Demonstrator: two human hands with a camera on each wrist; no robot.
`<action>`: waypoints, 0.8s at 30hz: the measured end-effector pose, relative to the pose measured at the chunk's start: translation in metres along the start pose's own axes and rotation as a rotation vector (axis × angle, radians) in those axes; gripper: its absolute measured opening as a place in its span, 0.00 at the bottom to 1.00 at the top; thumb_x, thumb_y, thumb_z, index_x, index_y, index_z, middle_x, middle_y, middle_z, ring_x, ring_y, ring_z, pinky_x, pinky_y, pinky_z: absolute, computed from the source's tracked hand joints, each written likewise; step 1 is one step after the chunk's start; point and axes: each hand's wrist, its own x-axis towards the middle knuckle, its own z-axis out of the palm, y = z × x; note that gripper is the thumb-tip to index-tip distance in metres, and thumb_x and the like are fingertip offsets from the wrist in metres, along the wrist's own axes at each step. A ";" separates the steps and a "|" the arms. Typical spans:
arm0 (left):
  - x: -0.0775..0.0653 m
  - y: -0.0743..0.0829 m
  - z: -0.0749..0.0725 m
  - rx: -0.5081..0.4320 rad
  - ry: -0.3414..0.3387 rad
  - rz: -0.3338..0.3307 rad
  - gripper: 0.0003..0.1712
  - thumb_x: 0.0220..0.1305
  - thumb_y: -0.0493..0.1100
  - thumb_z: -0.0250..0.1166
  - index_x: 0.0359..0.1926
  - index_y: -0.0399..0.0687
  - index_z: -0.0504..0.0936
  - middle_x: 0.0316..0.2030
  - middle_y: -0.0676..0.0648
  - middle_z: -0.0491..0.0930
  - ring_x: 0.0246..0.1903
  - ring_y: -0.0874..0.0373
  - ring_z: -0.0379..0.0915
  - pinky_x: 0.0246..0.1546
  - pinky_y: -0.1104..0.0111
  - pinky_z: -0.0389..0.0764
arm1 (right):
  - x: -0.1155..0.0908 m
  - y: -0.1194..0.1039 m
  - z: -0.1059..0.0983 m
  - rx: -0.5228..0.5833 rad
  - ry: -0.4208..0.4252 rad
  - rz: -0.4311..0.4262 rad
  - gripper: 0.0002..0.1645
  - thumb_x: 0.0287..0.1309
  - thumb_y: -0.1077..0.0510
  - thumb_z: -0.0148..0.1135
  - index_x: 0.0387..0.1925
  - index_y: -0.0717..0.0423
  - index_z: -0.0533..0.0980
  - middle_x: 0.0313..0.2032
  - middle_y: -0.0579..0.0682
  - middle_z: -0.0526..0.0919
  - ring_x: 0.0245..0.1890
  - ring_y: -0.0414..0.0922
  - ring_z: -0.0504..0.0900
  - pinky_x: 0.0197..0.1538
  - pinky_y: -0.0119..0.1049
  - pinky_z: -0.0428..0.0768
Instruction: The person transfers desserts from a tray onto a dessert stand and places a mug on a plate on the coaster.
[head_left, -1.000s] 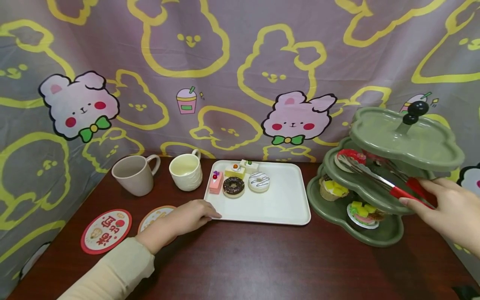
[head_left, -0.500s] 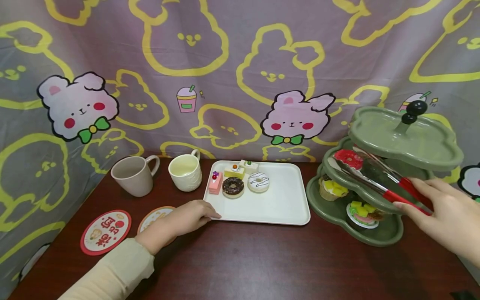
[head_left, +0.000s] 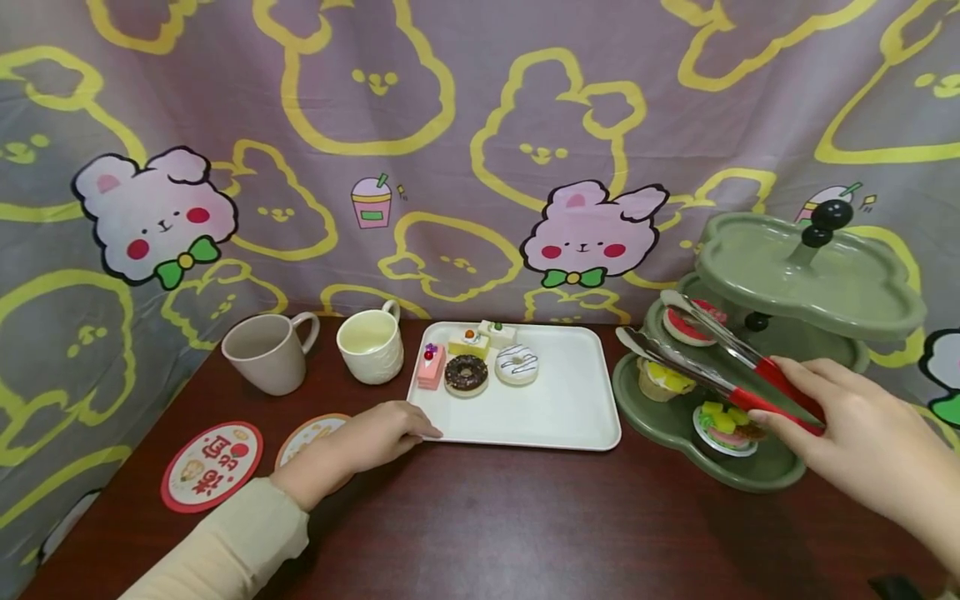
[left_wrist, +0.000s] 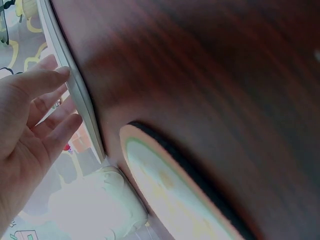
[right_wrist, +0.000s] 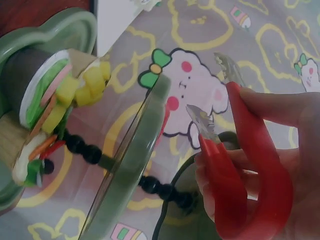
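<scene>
My right hand [head_left: 862, 425] holds metal tongs [right_wrist: 255, 165] by their red handles, arms spread with nothing between the tips. In the head view the tongs reach out over the left side of the green tiered stand [head_left: 810, 267]. One arm crosses in front of a red-iced donut [head_left: 686, 332] on the middle tier. My left hand [head_left: 382, 435] rests at the front left corner of a white tray [head_left: 570, 400], its fingertips touching the rim in the left wrist view. On the tray sit a chocolate donut [head_left: 467, 375], a white striped donut [head_left: 517, 364] and several small cake pieces.
A yellow-topped cupcake [head_left: 666, 382] and a topped round pastry [head_left: 726, 431] sit on the stand's bottom tier. A grey mug [head_left: 270, 354], a cream cup [head_left: 371, 346] and two round coasters [head_left: 212, 465] lie left of the tray. A patterned cloth hangs behind.
The tongs have moved left and toward me, away from their place around the red-iced donut, with their tips now past the tier's edge. The donut stays on its tier. My left hand keeps its place.
</scene>
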 end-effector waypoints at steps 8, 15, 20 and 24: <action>0.000 0.002 -0.003 -0.028 -0.011 -0.022 0.16 0.58 0.23 0.68 0.44 0.40 0.91 0.38 0.49 0.88 0.40 0.58 0.84 0.45 0.66 0.84 | 0.008 -0.023 0.006 0.086 -0.001 -0.045 0.43 0.53 0.42 0.77 0.60 0.67 0.77 0.51 0.59 0.80 0.41 0.61 0.81 0.35 0.61 0.78; 0.000 0.003 -0.003 -0.025 -0.007 -0.018 0.16 0.59 0.24 0.68 0.45 0.41 0.91 0.38 0.49 0.88 0.40 0.58 0.83 0.45 0.67 0.84 | 0.014 -0.045 0.017 0.169 0.048 -0.132 0.42 0.45 0.48 0.83 0.58 0.66 0.80 0.48 0.57 0.83 0.44 0.59 0.83 0.43 0.63 0.80; 0.000 0.004 -0.002 -0.023 0.000 -0.018 0.16 0.58 0.24 0.68 0.45 0.41 0.91 0.38 0.49 0.87 0.40 0.58 0.83 0.45 0.67 0.84 | 0.021 -0.058 0.027 0.196 0.019 -0.182 0.40 0.47 0.51 0.82 0.59 0.66 0.79 0.50 0.59 0.83 0.48 0.61 0.83 0.47 0.64 0.80; 0.000 0.003 -0.003 -0.023 0.001 -0.013 0.16 0.58 0.23 0.68 0.45 0.41 0.90 0.38 0.49 0.88 0.40 0.58 0.84 0.45 0.67 0.84 | 0.026 -0.067 0.039 0.205 -0.040 -0.192 0.39 0.49 0.50 0.80 0.60 0.66 0.79 0.53 0.61 0.83 0.51 0.61 0.82 0.50 0.63 0.80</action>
